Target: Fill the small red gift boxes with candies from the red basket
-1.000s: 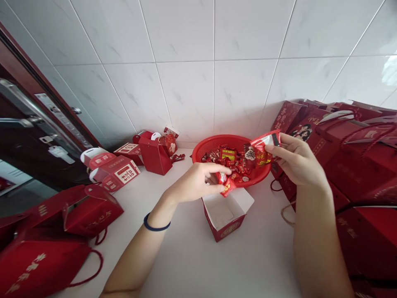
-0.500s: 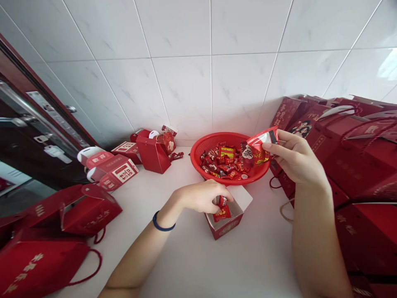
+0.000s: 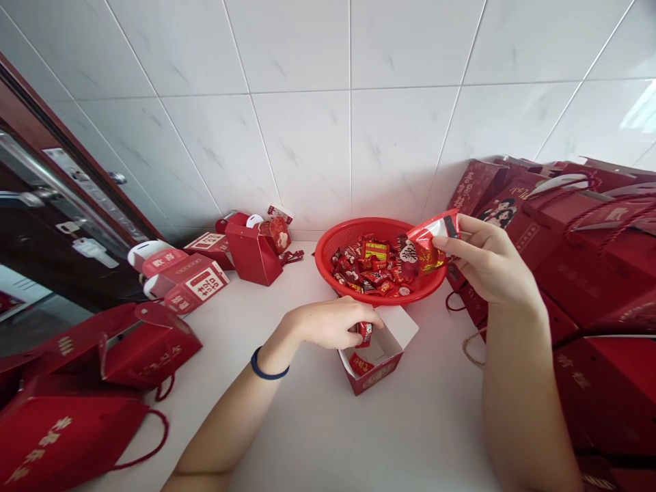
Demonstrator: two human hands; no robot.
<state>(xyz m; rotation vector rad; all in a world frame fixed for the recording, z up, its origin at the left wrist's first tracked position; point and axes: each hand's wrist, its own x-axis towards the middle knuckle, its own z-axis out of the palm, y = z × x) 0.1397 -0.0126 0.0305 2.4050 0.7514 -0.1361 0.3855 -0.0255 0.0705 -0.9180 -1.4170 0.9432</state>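
My left hand (image 3: 331, 322) hovers over the rim of a small open red box (image 3: 378, 356) and pinches a red wrapped candy (image 3: 365, 333). Another red candy (image 3: 361, 363) lies inside the box. My right hand (image 3: 484, 263) is raised at the right edge of the red basket (image 3: 338, 239) and grips a red and white snack packet (image 3: 429, 241). The basket is full of several red wrapped candies (image 3: 376, 270).
Red gift bags (image 3: 589, 260) are stacked along the right side. More red bags (image 3: 117, 355) lie at the left front, and small red boxes (image 3: 189, 277) with a red open box (image 3: 253, 253) stand at the back left. A dark door (image 3: 46, 225) is at the left, by a white tiled wall.
My left hand brought candies from the basket down to the small box, and one candy now lies inside it. My right hand kept its packet almost still.
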